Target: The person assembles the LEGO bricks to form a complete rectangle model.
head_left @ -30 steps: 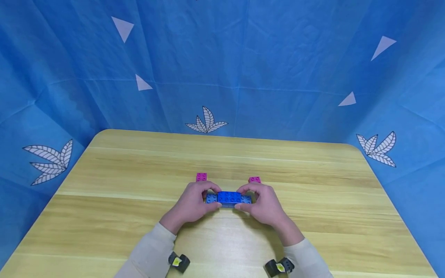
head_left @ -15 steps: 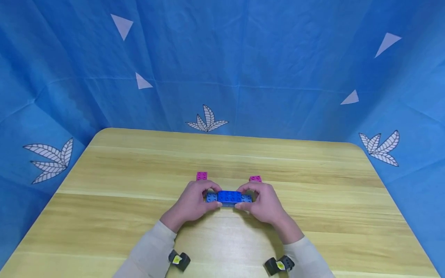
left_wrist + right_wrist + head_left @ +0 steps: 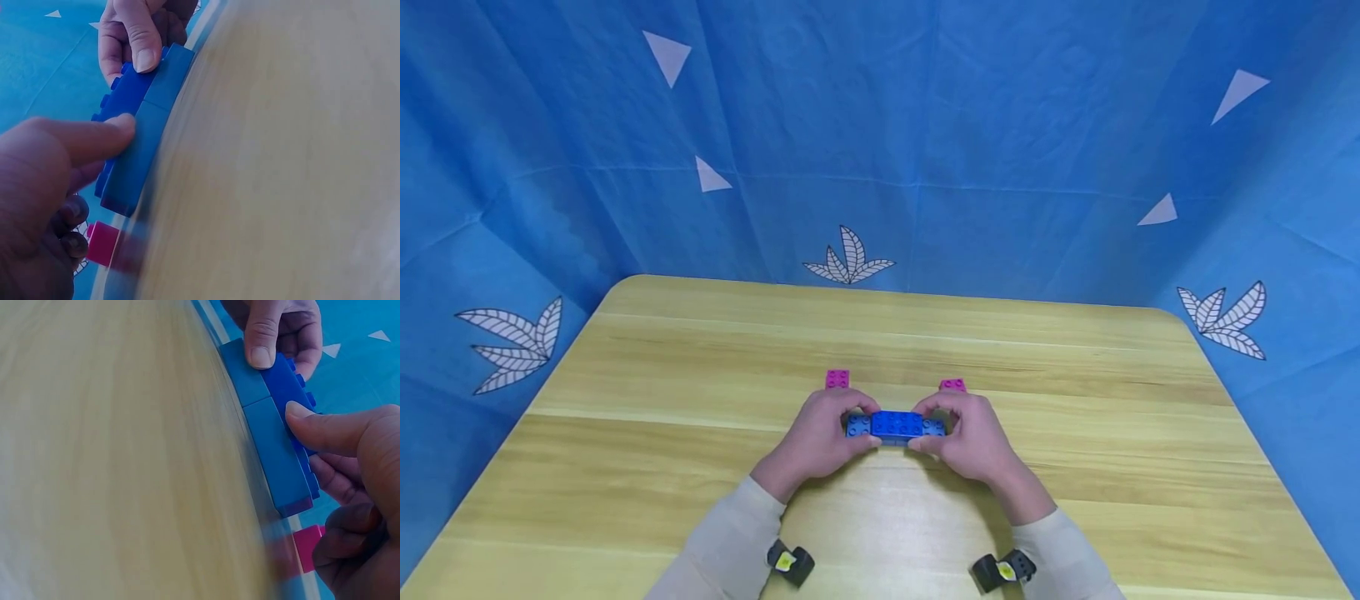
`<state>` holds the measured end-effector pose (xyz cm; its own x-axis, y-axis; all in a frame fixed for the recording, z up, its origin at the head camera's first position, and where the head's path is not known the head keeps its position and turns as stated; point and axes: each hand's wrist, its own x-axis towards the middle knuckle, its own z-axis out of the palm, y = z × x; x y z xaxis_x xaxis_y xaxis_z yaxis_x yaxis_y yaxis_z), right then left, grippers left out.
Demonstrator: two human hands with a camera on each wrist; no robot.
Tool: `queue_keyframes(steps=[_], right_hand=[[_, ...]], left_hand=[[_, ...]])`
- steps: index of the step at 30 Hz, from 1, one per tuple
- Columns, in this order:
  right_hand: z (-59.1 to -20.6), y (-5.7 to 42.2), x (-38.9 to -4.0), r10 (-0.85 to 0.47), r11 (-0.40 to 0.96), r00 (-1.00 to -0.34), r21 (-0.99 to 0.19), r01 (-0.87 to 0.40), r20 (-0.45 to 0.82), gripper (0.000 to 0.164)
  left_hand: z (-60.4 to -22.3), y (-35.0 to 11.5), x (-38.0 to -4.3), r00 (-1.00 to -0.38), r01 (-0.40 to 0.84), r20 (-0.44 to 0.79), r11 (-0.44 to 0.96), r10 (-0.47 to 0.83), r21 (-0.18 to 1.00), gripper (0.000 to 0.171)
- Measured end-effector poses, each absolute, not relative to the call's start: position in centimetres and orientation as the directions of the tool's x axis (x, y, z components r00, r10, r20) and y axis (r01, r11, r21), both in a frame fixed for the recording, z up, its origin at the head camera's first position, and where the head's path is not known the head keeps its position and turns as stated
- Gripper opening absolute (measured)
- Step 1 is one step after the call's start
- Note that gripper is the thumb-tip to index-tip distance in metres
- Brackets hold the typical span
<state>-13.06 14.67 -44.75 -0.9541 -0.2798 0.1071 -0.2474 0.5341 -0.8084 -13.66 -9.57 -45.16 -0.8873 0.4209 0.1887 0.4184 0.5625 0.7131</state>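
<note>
A dark blue toy building brick (image 3: 897, 423) sits across two lighter blue bricks laid end to end, bridging their seam. The left lighter brick (image 3: 859, 425) and the right lighter brick (image 3: 933, 427) stick out at either side. My left hand (image 3: 823, 437) pinches the left end of this stack, thumb in front and fingers behind. At the other end, my right hand (image 3: 968, 437) does the same. Both wrist views show the thumbs pressed to the front faces near the join. The fingers behind are partly hidden.
Beyond my left hand lies a pink brick (image 3: 838, 379), and another pink brick (image 3: 952, 385) lies beyond my right, partly covered by it. All rest on a wooden table (image 3: 700, 350). A blue patterned cloth (image 3: 1000, 167) hangs around its back and sides.
Both hands keep the same grip on the blue bricks. Only the head view has shifted slightly.
</note>
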Motion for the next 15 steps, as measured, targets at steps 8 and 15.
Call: queue_keyframes(steps=[8,15], right_hand=[[-45.14,14.71,-13.01,-0.277,0.536,-0.951,-0.798,-0.274,0.141,0.03],[-45.52,14.87,-13.04,-0.283,0.532,-0.945,-0.793,-0.297,0.163,0.032]], left_hand=[[-44.97,-9.5,-13.71,-0.903,0.372,0.14,0.579,0.406,0.726,0.03],[-44.78,-9.55,-13.71,-0.905,0.353,0.116,0.571,0.409,0.741,0.031]])
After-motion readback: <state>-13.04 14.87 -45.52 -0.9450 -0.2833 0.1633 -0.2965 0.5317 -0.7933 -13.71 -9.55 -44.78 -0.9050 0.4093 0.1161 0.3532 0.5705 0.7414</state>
